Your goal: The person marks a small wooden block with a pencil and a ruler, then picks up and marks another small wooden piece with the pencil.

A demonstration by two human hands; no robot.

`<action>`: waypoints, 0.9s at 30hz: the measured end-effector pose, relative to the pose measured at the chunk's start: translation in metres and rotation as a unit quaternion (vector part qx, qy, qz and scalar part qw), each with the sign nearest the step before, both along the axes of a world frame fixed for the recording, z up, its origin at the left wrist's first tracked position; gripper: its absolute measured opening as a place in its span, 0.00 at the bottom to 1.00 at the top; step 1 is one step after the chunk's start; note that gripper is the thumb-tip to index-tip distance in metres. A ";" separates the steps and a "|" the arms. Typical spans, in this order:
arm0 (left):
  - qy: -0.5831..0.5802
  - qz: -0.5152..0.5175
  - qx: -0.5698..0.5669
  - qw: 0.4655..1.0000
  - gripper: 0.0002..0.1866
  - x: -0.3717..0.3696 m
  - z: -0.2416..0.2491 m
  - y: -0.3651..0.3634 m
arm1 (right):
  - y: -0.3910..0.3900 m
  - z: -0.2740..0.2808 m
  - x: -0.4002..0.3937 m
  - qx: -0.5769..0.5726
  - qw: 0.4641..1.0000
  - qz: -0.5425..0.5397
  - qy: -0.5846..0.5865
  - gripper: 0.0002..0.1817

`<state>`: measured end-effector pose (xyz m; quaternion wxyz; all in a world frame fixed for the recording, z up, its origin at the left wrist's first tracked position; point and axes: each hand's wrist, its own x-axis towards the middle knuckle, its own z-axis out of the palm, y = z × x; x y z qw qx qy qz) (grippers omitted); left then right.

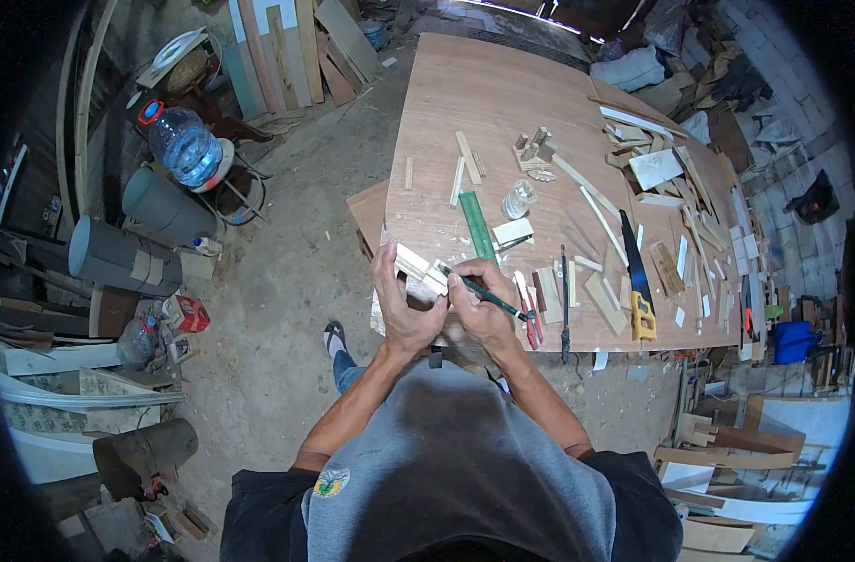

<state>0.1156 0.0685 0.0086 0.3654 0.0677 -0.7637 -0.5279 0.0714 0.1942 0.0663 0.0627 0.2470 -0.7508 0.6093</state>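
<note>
Close to my chest, at the near left corner of the wooden work table (437, 80), both hands come together over a small pale wooden piece (414, 265). My left hand (407, 314) is closed around that piece, its fingers along the left side. In my right hand (483, 307) is a dark green pencil (491, 298), its tip against the wood and its back end pointing right. My right fingers also touch the wood's lower right end. Just beyond the hands lies a green ruler (477, 225), with a white block (513, 231) beside it.
Right of my hands lie red-handled pliers (530, 314), a dark thin rod-like tool (565, 304) and a handsaw with a yellow handle (644, 317). A glass jar (519, 199) stands mid-table. Wood offcuts (661, 169) pile up at the right. A water bottle (185, 148) stands on a stool at the left.
</note>
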 end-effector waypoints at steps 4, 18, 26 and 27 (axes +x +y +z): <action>0.020 -0.009 0.057 0.998 0.55 0.000 0.003 0.001 | 0.001 0.007 0.000 -0.006 1.000 -0.002 -0.014 0.07; 0.006 0.004 0.029 1.000 0.57 -0.004 0.005 0.002 | 0.004 -0.005 0.000 -0.042 0.998 -0.026 -0.039 0.07; 0.001 -0.017 0.055 0.998 0.57 -0.005 0.012 0.003 | 0.004 0.000 -0.001 -0.019 1.000 -0.012 -0.012 0.07; 0.004 -0.021 0.060 0.998 0.57 -0.005 0.012 0.003 | 0.004 0.002 0.000 -0.019 1.000 -0.006 -0.012 0.07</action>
